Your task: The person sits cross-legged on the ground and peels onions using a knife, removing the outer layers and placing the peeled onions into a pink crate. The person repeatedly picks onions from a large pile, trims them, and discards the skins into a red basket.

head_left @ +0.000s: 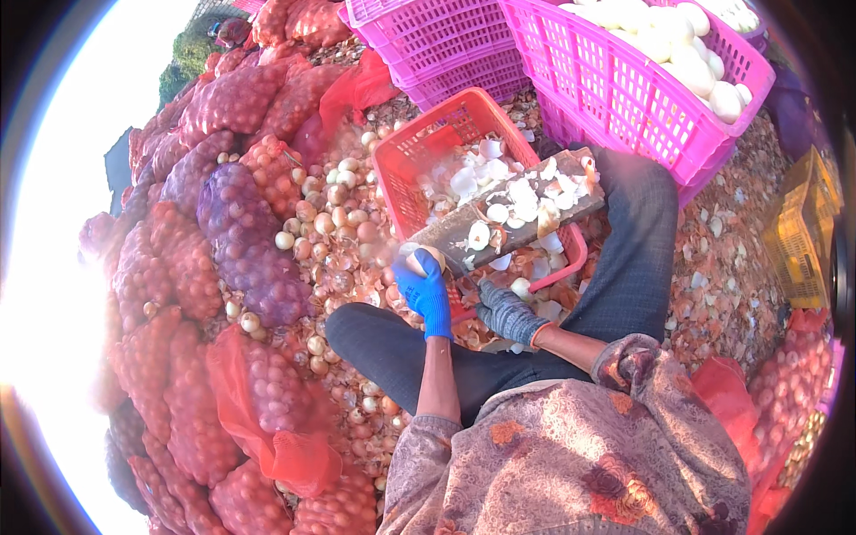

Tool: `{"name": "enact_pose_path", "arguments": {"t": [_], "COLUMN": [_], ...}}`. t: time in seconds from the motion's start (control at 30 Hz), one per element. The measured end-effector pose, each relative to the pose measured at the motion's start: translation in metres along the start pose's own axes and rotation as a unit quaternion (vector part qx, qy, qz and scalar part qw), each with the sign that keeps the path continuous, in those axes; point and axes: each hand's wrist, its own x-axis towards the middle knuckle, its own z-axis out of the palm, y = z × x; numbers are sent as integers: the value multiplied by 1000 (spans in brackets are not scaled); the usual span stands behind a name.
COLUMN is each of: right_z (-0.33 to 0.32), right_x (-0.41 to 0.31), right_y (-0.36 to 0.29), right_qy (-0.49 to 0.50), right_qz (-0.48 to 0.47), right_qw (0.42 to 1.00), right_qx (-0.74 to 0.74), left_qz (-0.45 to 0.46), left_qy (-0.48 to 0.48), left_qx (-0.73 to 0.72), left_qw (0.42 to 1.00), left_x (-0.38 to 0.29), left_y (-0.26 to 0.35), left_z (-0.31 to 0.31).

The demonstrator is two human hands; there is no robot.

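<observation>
My left hand, in a blue knit glove, holds an onion at the near left end of a wooden board. My right hand, in a grey knit glove, is closed just below the board, close to the onion. A thin blade seems to reach from it towards the onion; its handle is hidden in the fist. Onion pieces and peels lie on the board, which rests across a red plastic crate holding more peels.
Loose onions cover the ground at left, beside piled mesh sacks of onions. Pink crates stand ahead, one filled with peeled onions. A yellow crate is at far right. Onion skins litter the ground.
</observation>
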Motion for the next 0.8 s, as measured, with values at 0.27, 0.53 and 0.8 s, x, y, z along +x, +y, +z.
{"name": "enact_pose_path", "arguments": {"t": [0.27, 0.53, 0.8], "right_z": [26, -21, -90], "right_x": [3, 27, 4], "right_y": [27, -1, -29], "right_qy": [42, -220, -268], "right_qz": [11, 329, 232], "right_qw": [998, 717, 840], "right_qx": [51, 574, 411], "left_qz": [29, 10, -118], "left_qy": [0, -27, -130], "left_qx": [-56, -78, -412], "left_qw": [998, 997, 894], "left_x": [-1, 11, 15], "left_y": [6, 1, -7], "left_z": [6, 6, -29]}}
